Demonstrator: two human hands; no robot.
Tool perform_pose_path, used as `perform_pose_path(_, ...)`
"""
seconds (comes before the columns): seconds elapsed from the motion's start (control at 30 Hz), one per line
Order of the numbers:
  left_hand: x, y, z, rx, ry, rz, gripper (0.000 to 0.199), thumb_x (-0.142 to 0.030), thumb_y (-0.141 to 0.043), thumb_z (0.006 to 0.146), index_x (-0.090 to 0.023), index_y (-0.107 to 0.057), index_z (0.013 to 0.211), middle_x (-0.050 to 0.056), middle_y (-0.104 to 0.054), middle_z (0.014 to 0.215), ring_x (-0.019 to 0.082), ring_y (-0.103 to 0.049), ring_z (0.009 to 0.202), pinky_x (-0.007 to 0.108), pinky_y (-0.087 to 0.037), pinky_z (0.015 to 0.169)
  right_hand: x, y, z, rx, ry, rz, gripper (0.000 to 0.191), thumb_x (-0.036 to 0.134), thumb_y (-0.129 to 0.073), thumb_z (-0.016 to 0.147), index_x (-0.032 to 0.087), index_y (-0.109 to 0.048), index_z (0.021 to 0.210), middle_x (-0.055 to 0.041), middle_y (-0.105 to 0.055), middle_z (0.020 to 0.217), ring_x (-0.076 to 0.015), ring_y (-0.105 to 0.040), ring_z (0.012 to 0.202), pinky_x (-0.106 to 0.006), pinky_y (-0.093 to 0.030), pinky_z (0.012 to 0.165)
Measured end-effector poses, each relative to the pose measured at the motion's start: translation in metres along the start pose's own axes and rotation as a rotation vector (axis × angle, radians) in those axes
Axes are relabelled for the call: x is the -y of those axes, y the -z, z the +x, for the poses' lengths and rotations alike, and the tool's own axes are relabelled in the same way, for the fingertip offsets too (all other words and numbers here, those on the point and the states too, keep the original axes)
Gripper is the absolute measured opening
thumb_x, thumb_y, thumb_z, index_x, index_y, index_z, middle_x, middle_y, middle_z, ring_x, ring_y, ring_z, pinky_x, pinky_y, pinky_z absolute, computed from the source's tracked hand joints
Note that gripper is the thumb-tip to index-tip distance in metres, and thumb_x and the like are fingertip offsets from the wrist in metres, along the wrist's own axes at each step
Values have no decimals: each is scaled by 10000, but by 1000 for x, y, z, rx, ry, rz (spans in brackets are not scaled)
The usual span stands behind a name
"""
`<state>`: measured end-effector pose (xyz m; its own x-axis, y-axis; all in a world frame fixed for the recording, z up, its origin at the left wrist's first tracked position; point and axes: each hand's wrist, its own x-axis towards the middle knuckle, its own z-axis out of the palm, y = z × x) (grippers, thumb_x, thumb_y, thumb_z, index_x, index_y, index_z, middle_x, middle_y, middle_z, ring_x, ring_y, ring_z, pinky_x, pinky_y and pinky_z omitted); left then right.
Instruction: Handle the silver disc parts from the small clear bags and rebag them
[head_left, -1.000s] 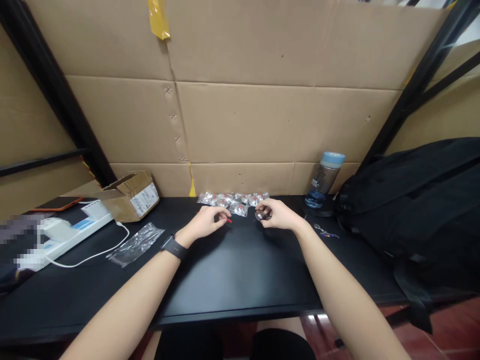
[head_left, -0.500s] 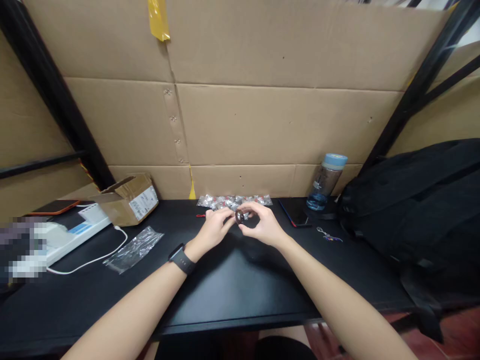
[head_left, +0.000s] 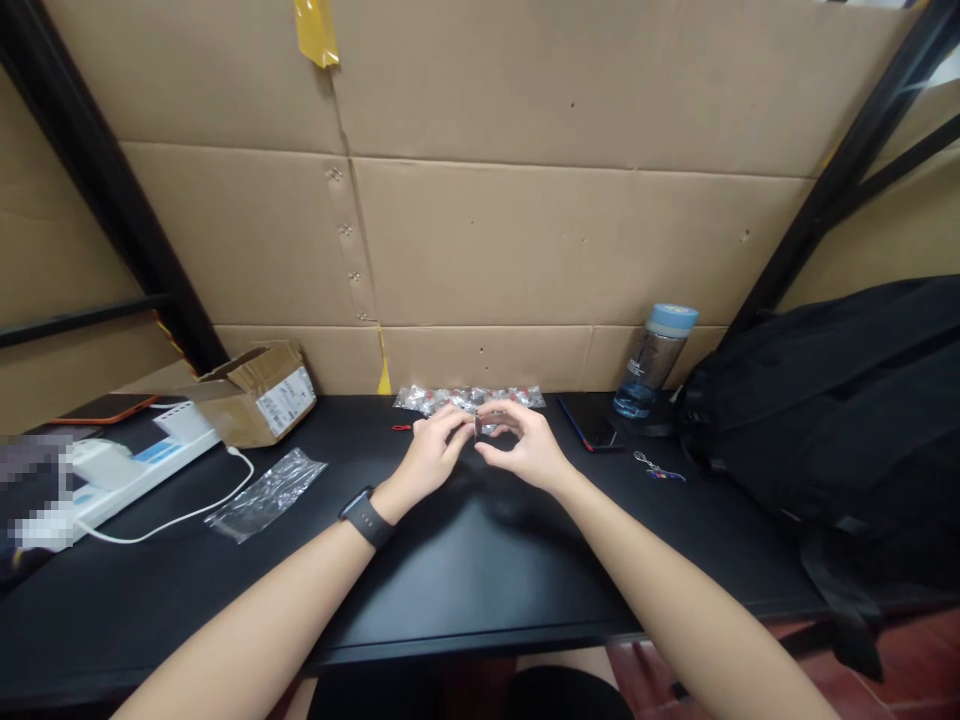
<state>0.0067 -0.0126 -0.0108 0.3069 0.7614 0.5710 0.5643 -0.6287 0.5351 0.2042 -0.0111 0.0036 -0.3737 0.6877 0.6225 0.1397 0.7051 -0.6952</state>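
Above the black table, both hands meet at a small, dark, shiny disc point(head_left: 477, 428), turned almost edge-on. My left hand point(head_left: 431, 450) pinches its left side between thumb and fingers. My right hand point(head_left: 531, 450) curves round it from the right, fingers at the top edge and thumb at the bottom. What the disc is I cannot make out. A thin red loop point(head_left: 402, 428) shows just left of my left hand. Behind the hands lies a row of clear plastic packets point(head_left: 510, 397) with silvery and red bits inside.
On the left are a torn cardboard box point(head_left: 259, 395), a white power strip point(head_left: 142, 470) with a cable, and a clear plastic bag point(head_left: 270, 492). To the right lie a phone point(head_left: 592, 425), a water bottle point(head_left: 651, 362), a small keychain point(head_left: 658, 468) and a black backpack point(head_left: 832, 430).
The disc has turned from showing its round, glossy face to nearly edge-on. Both hands stay in about the same place.
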Motion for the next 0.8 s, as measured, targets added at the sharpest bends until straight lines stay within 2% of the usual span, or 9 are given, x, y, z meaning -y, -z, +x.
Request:
perform_pose_path(0.27, -2, 2, -2, -39, -57, 235, 182, -267, -495, 1010, -224, -660, 946, 24, -675, 1045, 186, -607, 989, 345, -304, 819, -2, -3, -2, -2, -79, 73, 405, 267, -786, 748, 221, -644, 1125, -69, -733, 1112, -246, -726, 1027, -353, -615, 836)
perform_pose_path(0.43, -3, 5, -3, -72, -162, 380, 196, -253, -488, 1014, -227, -669, 943, 31, -684, 1057, 193, -593, 1005, 365, -274, 824, -13, -5, -2, -26, -197, 132, 366, 397, -830, 725, 210, -666, 993, -74, -729, 1147, -247, -747, 963, -367, -625, 836)
perform_pose_path(0.53, -1, 5, -2, -72, -161, 390, 188, -269, -488, 1016, -223, -659, 952, 37, -685, 1057, 199, -593, 1010, 369, -271, 818, -17, -1, 0, 34, -249, 109, 306, 451, -766, 803, 212, -671, 970, -62, -741, 1076, -233, -742, 945, -362, -605, 851)
perform_pose_path(0.67, 2, 3, -2, -46, -132, 366, 173, -277, -511, 1006, -223, -659, 932, 34, -681, 1058, 200, -590, 1015, 368, -271, 814, -16, 5, 3, 135, -128, -121, 250, 431, -566, 970, 213, -684, 938, -60, -711, 1037, -195, -685, 916, -317, -556, 791)
perform_pose_path(0.8, 1, 3, -2, 5, -144, 351, 174, -284, -505, 1006, -234, -662, 950, 31, -677, 1073, 201, -583, 1046, 368, -281, 837, -16, 6, 4, 159, -34, -245, 240, 371, -517, 1000, 206, -653, 889, -66, -677, 1007, -193, -635, 956, -289, -509, 753)
